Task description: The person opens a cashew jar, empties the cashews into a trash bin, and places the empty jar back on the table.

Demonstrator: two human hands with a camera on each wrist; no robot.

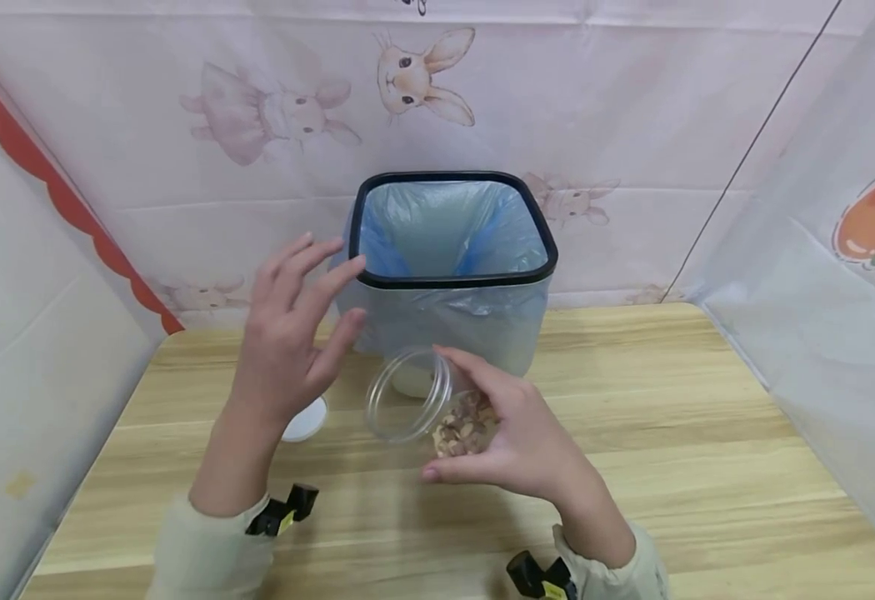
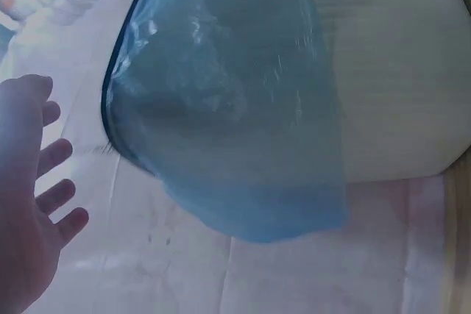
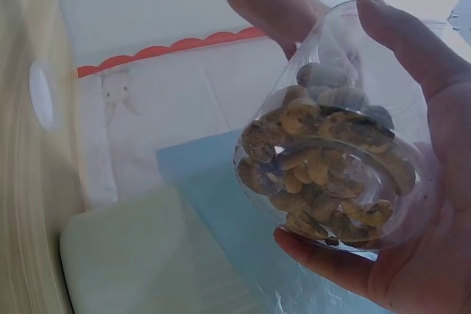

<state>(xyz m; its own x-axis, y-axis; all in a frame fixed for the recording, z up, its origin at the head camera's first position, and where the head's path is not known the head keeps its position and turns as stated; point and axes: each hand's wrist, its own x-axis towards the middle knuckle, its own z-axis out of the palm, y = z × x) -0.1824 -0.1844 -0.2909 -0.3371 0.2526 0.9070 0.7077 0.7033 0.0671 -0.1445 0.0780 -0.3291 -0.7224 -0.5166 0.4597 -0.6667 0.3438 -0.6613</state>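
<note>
My right hand [image 1: 512, 425] grips a clear plastic jar [image 1: 441, 392] from its right side, thumb and fingers curled round it. Tilted with its uncapped mouth toward the left, the jar holds brown nuts [image 1: 467, 427], some of which look like cashews in the right wrist view. My left hand [image 1: 280, 333] is raised and empty, fingers spread and loosely bent, with the fingertips right by the left side of the black rim [image 1: 452, 282] of a trash bin. A white round lid [image 1: 306, 419] lies on the table, partly hidden behind the left wrist.
The trash bin [image 1: 482, 333], lined with a blue plastic bag [image 2: 243, 145], stands at the back of the wooden table [image 1: 670, 433], just beyond the jar. Behind it hangs a pink rabbit-print cloth [image 1: 632, 100]. Light cloth walls flank the table on both sides.
</note>
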